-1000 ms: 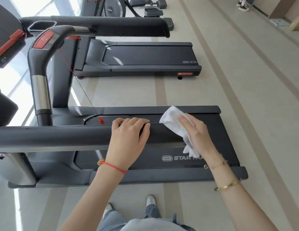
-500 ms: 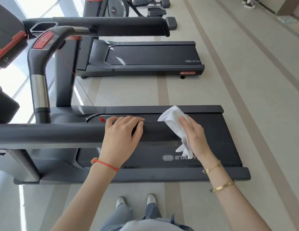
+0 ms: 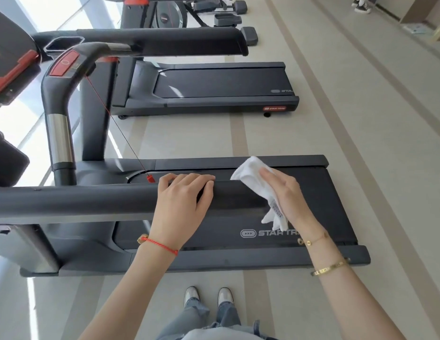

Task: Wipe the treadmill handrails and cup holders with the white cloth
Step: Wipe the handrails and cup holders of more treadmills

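A dark grey handrail (image 3: 79,201) runs across the view from the left edge to about the middle right. My left hand (image 3: 183,204) lies over the rail with fingers curled on its top. My right hand (image 3: 286,196) presses the white cloth (image 3: 253,174) around the rail's right end; a loose corner with a label hangs below. The far handrail (image 3: 165,41) runs parallel at the top, with a cup holder (image 3: 63,44) at its left end. The near cup holder is out of sight.
A curved front grip (image 3: 58,99) with a red stop button and a chrome band rises at left. A red safety cord and clip (image 3: 150,178) hang over the belt (image 3: 238,234). A second treadmill (image 3: 214,87) stands behind. My shoes show below.
My hands and the cloth have hardly shifted on the rail. The view has tilted slightly, so my shoes show further from the bottom edge.
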Demonstrator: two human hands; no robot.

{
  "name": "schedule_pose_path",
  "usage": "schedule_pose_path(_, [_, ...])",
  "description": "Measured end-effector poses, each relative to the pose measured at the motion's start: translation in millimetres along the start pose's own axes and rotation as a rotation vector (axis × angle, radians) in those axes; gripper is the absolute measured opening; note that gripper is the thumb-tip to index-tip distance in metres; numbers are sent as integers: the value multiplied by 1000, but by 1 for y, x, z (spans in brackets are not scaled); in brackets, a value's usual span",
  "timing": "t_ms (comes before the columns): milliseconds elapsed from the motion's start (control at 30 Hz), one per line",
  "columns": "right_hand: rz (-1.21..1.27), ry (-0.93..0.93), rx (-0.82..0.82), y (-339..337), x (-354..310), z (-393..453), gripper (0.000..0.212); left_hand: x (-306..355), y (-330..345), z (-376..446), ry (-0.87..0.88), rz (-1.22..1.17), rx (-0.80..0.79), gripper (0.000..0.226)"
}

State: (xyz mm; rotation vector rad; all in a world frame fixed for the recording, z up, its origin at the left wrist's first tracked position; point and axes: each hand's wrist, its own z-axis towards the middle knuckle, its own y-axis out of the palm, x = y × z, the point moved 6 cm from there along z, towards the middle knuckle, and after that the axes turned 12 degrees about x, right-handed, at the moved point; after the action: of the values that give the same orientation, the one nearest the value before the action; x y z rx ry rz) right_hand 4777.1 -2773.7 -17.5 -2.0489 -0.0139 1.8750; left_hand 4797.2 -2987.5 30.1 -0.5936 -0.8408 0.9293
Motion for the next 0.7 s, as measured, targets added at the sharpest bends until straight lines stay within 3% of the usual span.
schedule_pose_path(100, [31,-158,198,-3,7,-25,23,-1,1,0,4,-3,9,27])
schedule_pose_path(233, [-311,-548,207,10,-14,-39,22,-2,2,0,6,7,32,27])
schedule_pose_path(333, [-420,-464,129,14,-26,-17,28,-2,2,-1,23,7,48,27])
schedule_pose_path(433, [-216,-173,16,8,-18,-1,37,-3,2,-1,26,1,45,27])
schedule_pose_path(533, [-128,-89,69,3,-8,-5,35,-3,2,-1,16,-3,34,27])
schedule_pose_path(600, [-122,-122,125,3,-6,-11,33,-2,2,-1,7,-6,25,26])
schedule_pose_path(700, [-246,-392,164,5,-15,-25,24,-2,1,0,0,-9,-6,27])
